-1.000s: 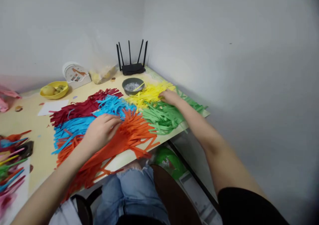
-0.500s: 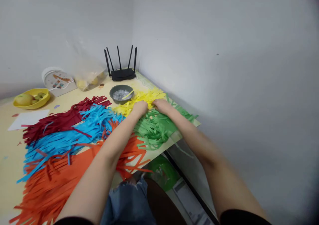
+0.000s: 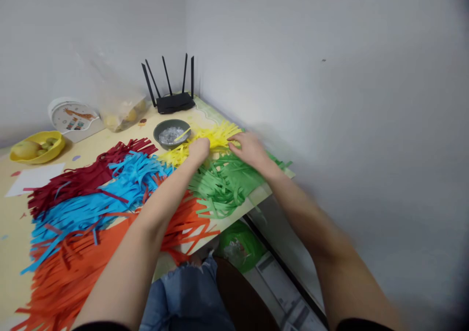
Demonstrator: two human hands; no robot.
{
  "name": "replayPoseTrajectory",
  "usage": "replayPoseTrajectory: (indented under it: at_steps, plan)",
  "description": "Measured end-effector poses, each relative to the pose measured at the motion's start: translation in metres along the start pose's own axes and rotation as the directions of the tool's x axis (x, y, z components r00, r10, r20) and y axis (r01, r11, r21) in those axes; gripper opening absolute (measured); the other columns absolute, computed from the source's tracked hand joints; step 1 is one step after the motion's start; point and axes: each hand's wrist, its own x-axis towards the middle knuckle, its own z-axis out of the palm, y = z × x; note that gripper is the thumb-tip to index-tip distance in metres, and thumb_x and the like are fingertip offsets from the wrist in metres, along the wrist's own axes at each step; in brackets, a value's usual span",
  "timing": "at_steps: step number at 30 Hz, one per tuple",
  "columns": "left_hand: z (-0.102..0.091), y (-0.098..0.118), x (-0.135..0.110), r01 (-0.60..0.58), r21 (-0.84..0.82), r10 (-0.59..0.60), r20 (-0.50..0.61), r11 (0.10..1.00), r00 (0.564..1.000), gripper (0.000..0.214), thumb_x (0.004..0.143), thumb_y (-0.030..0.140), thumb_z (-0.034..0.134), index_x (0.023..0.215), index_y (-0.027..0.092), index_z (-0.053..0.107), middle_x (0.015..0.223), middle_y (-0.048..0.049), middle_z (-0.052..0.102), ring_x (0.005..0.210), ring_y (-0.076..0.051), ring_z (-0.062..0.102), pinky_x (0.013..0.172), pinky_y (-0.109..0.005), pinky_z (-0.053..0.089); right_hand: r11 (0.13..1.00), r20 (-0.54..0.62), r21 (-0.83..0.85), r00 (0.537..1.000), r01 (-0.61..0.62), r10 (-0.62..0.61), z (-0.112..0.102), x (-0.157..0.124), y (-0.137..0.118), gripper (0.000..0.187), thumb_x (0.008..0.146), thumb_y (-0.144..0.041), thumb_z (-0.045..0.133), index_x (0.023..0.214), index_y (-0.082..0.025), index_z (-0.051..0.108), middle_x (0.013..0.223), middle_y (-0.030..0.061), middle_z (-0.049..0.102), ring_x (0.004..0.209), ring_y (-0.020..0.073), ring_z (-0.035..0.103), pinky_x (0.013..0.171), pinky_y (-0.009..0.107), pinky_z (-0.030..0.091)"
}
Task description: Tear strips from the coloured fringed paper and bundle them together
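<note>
Heaps of cut paper strips cover the yellow table (image 3: 10,233): dark red strips (image 3: 80,177), blue strips (image 3: 106,194), orange strips (image 3: 84,257), green strips (image 3: 223,184) and yellow strips (image 3: 212,136). My left hand (image 3: 199,150) rests with fingers curled on the near edge of the yellow strips. My right hand (image 3: 247,147) lies beside it, fingers pinched at the yellow strips where they meet the green ones. What either hand grips is hidden by the fingers.
A dark bowl (image 3: 171,133) with a yellow strip in it stands behind the yellow pile. A black router (image 3: 170,99) sits in the corner. Farther left are a plastic bag (image 3: 117,111), a round box (image 3: 71,117), a yellow fruit bowl (image 3: 36,147) and white paper (image 3: 34,177).
My left hand left the orange strips and came across to the yellow pile beside my right hand. The view has swung left and both hands have shifted slightly on the yellow strips.
</note>
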Motion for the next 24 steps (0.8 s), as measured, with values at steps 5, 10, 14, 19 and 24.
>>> replayPoseTrajectory:
  at_steps: [5,10,14,19,24]
  plan:
    - [-0.006,-0.018,0.009,0.076,-0.087,-0.074,0.025,0.993,0.997,0.026,0.092,0.028,0.069,0.112,0.011,0.069,0.119,-0.0183,0.07,0.117,-0.028,0.067,0.098,-0.039,0.054,0.999,0.025,0.033,0.999,0.039,-0.04,0.008,0.005,-0.024,0.039,0.1,-0.024,0.041,0.123,-0.01,0.07,0.126,0.0144,0.072,0.119,0.0267,0.062,0.107,0.035,0.042]
    - [-0.016,-0.026,0.016,0.068,-0.201,-0.046,0.11,0.977,0.993,0.027,0.095,0.035,0.067,0.111,0.013,0.068,0.113,-0.0078,0.07,0.103,-0.021,0.069,0.093,-0.043,0.058,0.998,0.128,0.017,0.989,0.067,-0.069,0.025,0.014,-0.04,0.036,0.096,-0.016,0.044,0.123,-0.014,0.069,0.118,0.014,0.072,0.114,0.0244,0.063,0.1,0.031,0.045]
    - [-0.021,-0.024,0.009,0.094,-0.314,-0.097,0.005,0.945,0.995,0.016,0.091,0.022,0.067,0.1,0.01,0.072,0.105,-0.0138,0.074,0.103,-0.024,0.07,0.094,-0.037,0.054,0.997,0.227,-0.048,0.973,0.064,-0.051,0.038,0.015,-0.048,0.032,0.097,-0.017,0.044,0.115,-0.013,0.07,0.107,0.0185,0.073,0.109,0.0283,0.065,0.089,0.033,0.049]
    - [-0.034,-0.025,-0.008,0.088,-0.509,-0.264,-0.286,0.856,0.921,0.023,0.088,0.02,0.053,0.099,0.015,0.073,0.108,-0.0152,0.075,0.108,-0.028,0.068,0.094,-0.035,0.049,0.991,0.3,-0.126,0.954,0.043,-0.003,0.044,0.013,-0.052,0.033,0.101,-0.024,0.043,0.118,-0.011,0.068,0.111,0.0206,0.072,0.113,0.0283,0.065,0.09,0.035,0.051]
    - [-0.059,-0.046,-0.008,0.023,-0.725,-0.434,-0.386,0.688,0.814,0.014,0.081,0.023,0.056,0.087,0.016,0.067,0.088,-0.005,0.071,0.088,-0.02,0.066,0.083,-0.028,0.05,0.985,0.34,-0.171,0.94,0.028,0.032,0.044,0.016,-0.056,0.033,0.102,-0.04,0.054,0.119,-0.015,0.066,0.116,0.0106,0.07,0.11,0.0224,0.066,0.096,0.043,0.054]
